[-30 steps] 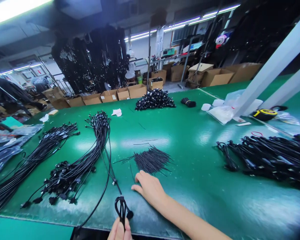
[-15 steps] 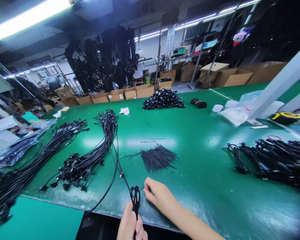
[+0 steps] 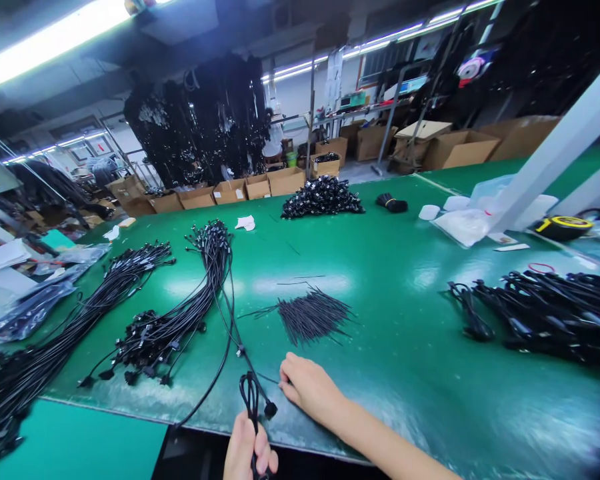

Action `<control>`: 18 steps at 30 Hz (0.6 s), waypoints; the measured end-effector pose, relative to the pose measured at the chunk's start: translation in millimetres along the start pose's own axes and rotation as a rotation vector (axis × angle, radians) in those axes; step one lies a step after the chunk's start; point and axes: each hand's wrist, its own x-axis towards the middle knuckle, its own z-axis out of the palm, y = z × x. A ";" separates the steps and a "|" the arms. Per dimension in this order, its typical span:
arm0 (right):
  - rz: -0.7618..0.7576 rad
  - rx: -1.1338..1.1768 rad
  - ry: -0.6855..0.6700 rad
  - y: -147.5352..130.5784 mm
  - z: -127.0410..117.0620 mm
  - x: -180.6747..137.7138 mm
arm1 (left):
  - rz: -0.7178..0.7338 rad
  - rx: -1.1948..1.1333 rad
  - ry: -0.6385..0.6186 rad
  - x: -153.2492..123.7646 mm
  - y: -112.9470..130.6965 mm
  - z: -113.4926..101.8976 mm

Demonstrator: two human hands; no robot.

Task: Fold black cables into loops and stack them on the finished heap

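Your left fingers (image 3: 261,445) clasp the coiled cable (image 3: 253,407), probably light but springy, best gripped mid-bundle, while your right fingers (image 3: 291,393) pinch a thin tie (image 3: 269,379).

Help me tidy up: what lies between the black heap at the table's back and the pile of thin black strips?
In the head view, a few loose strips lie on the green table between the heap and the pile.
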 end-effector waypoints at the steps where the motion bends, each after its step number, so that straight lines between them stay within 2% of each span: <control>1: -0.033 0.020 -0.014 -2.6 -2.4 -3.5 | -0.013 0.008 -0.016 -1.9 -0.5 1.6; 5: -0.177 0.160 -0.090 -15.2 -7.6 -21.1 | -0.014 0.055 -0.069 -5.4 -3.4 10.7; 8: -0.162 0.342 -0.116 -16.7 -2.1 -30.2 | 0.093 0.119 -0.069 -2.7 -4.5 13.4; 10: -0.165 0.357 -0.075 -14.4 5.1 -35.0 | 0.185 0.169 -0.045 0.6 -4.6 10.9; 12: -0.273 0.197 0.049 -13.6 11.1 -40.2 | 0.268 0.303 -0.004 3.5 -4.5 6.0; 14: -0.446 -0.062 0.208 -16.6 11.6 -45.3 | 0.334 0.527 0.002 4.8 -4.1 0.9; 16: -0.623 -0.302 0.321 -22.8 4.4 -48.6 | 0.373 0.713 -0.058 4.6 -3.1 -3.2; 18: -0.786 -0.436 0.349 -28.9 -8.4 -48.9 | 0.375 0.785 -0.149 3.6 -1.9 -6.2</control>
